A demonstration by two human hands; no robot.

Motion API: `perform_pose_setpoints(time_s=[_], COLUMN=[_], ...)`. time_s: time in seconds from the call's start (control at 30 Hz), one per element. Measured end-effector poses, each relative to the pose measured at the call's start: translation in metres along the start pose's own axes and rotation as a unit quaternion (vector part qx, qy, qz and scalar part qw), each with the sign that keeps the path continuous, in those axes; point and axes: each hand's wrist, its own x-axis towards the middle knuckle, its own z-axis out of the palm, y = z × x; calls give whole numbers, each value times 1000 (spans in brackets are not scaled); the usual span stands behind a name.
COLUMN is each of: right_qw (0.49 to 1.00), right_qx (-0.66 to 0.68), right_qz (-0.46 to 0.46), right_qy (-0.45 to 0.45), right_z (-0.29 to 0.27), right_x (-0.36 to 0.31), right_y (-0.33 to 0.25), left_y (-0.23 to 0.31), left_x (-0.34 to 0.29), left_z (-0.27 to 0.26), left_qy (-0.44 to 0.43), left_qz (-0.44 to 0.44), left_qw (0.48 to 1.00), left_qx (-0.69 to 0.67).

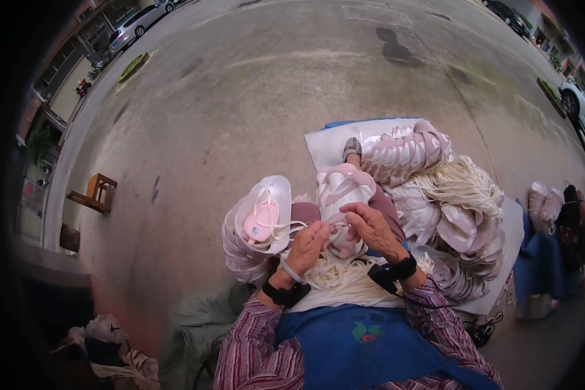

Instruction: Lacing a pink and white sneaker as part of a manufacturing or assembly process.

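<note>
Over my lap lies a pink and white shoe upper (348,195), its near end between my two hands. My left hand (309,247) is closed in a pinch on a thin pale shoelace at the left side of that upper. Opposite it, my right hand (372,229) has its fingers curled together over the upper; what sits between its fingertips is too small to make out. Just left of my left hand stands a stack of nested white uppers (240,244), with a pink oval piece (260,222) and a loose lace on top. Cream laces (344,279) spread across my lap.
On a white sheet (325,146) to the right are rows of pink and white uppers (406,153) and a heap of cream laces (461,185). A wooden stool (99,193) stands at the left. Another person's blue-covered lap (543,266) is at far right. Parked cars (140,25) line the back.
</note>
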Motion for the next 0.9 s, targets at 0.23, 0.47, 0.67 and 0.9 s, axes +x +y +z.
perform_pose_setpoints(time_s=[0.23, 0.47, 0.67, 0.9], right_qw=[994, 991, 997, 966], right_qx=[-76, -80, 22, 233], right_qz=[75, 97, 73, 71], right_qy=[-25, -55, 2, 86], right_z=[-22, -2, 0, -35], right_x=[-19, -14, -15, -15], right_y=[9, 28, 33, 37], left_y=[12, -4, -5, 20], left_x=[3, -2, 0, 21], left_z=[-3, 19, 15, 15], left_qy=[86, -18, -68, -40], left_qz=[-150, -44, -70, -112], left_qw=[970, 999, 993, 993], left_qx=[-169, 26, 61, 14])
